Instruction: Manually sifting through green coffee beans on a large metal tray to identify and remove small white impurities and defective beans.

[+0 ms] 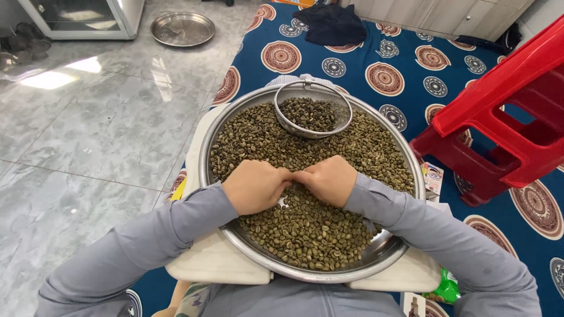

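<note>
The wide steel tray rests on a white board, heaped with green coffee beans; a mesh sieve sits at its far edge. Left hand and right hand curl narrowly, knuckles touching, mid-tray; sorting calls for thin spreading.

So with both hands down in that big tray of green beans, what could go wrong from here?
The round steel tray sits on a white board across the lap, overhanging it, so a lean could tip it. The left hand and right hand rake beans near the front rim, where some may spill onto the patterned blue mat. The small mesh strainer rests loosely on the heap and might slide.
</note>
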